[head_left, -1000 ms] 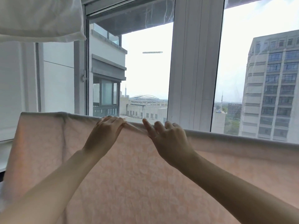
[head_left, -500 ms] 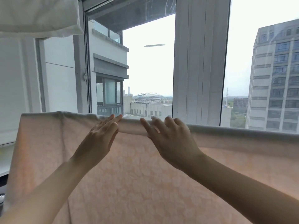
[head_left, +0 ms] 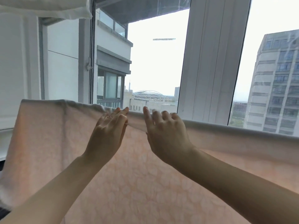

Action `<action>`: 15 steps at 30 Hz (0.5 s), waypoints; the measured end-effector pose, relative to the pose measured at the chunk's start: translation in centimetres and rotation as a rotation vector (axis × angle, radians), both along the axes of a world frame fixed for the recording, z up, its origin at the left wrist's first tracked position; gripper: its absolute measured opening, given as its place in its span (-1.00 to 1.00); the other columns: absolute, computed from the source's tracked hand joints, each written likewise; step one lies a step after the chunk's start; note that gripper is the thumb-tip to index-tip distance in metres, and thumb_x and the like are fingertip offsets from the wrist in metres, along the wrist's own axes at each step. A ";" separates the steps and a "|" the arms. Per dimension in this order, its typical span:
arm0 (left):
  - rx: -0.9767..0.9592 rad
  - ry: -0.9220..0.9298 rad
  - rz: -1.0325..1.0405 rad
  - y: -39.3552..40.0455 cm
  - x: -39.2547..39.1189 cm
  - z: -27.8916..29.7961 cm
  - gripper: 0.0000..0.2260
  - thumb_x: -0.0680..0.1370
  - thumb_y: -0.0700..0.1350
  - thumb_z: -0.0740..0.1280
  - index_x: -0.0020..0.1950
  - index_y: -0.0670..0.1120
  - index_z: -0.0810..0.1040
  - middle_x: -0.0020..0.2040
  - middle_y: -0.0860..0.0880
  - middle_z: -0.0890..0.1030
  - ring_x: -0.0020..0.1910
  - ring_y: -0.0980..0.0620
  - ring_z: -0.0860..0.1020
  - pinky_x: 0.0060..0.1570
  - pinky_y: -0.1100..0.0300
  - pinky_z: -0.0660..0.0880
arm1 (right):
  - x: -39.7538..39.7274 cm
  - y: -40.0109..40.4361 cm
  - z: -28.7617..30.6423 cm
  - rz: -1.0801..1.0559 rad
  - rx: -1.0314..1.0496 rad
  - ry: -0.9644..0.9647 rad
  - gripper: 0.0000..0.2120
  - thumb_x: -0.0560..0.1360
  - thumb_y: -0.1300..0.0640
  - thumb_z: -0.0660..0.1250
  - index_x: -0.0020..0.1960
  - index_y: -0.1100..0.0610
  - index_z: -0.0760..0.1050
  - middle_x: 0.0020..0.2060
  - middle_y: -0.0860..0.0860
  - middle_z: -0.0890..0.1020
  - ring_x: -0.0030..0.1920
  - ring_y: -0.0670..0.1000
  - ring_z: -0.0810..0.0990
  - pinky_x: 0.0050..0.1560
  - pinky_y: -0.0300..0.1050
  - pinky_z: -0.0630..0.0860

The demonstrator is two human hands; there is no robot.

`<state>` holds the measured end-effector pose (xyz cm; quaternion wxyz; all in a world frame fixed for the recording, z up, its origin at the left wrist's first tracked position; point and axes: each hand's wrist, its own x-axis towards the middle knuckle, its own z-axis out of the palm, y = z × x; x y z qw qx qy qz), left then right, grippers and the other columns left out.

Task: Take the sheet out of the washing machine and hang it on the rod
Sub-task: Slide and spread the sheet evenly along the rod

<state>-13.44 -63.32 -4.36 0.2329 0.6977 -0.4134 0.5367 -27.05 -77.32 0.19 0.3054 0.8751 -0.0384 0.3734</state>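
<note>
The sheet point(head_left: 145, 183), pale pink with a faint floral print, already hangs over the rod, which is hidden under the top fold that runs from 9 o'clock across to 3 o'clock; the washing machine is out of view. Both hands are raised to that fold near the middle of the view. The left hand point(head_left: 107, 135) sits at about 11 o'clock from centre, fingers straight and close together, tips at the top edge, the palm turned toward the cloth; it looks to be touching or just off the fabric, holding nothing. The right hand point(head_left: 165, 133) is just beside it at about 1 o'clock, its forefinger straight, the other fingers lightly bent over the fold, and it pinches nothing that can be seen. Placed like this, the hands seem set to smooth and even the cloth along the rod so it hangs flat, not bunched; a small ridge of gathered cloth shows left of the left hand, toward 10 o'clock. Beyond the fold stand the window point(head_left: 158, 62) and, at 3 o'clock, a tall building point(head_left: 275, 81). At 11 o'clock, high up, another white cloth point(head_left: 43, 7) hangs.
</note>
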 end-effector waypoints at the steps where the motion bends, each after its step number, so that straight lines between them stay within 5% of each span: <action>1: -0.014 -0.006 -0.001 -0.2 0.0 0.0 -0.82 0.64 -0.10 0.18 0.03 -0.17 0.51 0.34 -0.14 0.51 0.35 -0.17 0.45 0.28 -0.26 0.42 | 0.5 0.5 0.2 0.000 -0.006 0.015 -0.31 0.56 0.06 0.24 0.54 0.25 -0.01 0.27 0.18 0.49 0.15 0.19 0.54 0.15 0.07 0.48; 7: -0.092 -0.091 -0.048 -0.2 0.6 0.3 -0.77 0.61 -0.06 0.24 0.07 -0.17 0.59 0.26 -0.10 0.58 0.30 -0.08 0.47 0.32 -0.27 0.36 | 3.7 2.9 0.7 -0.017 -0.066 0.023 -0.43 0.64 0.16 0.06 0.52 0.38 -0.09 0.24 0.26 0.47 0.19 0.24 0.52 0.19 0.08 0.46; 12: -0.033 -0.185 0.014 1.7 3.1 0.8 -0.80 0.60 -0.17 0.22 0.13 -0.18 0.58 0.21 -0.12 0.62 0.24 -0.15 0.56 0.32 -0.24 0.36 | 4.7 3.2 0.4 -0.050 -0.046 -0.060 -0.51 0.54 0.16 0.08 0.43 0.29 0.32 0.00 0.15 0.64 -0.09 0.15 0.63 -0.07 0.00 0.57; 15: -0.016 -0.110 0.093 3.8 6.0 1.9 -0.78 0.59 -0.18 0.18 0.15 -0.19 0.54 0.10 -0.19 0.66 0.09 -0.22 0.63 0.29 -0.29 0.37 | 4.6 2.3 -0.2 0.016 -0.049 -0.104 -0.46 0.48 0.21 0.06 0.45 0.22 0.33 -0.03 0.10 0.64 -0.15 0.13 0.62 -0.14 -0.01 0.55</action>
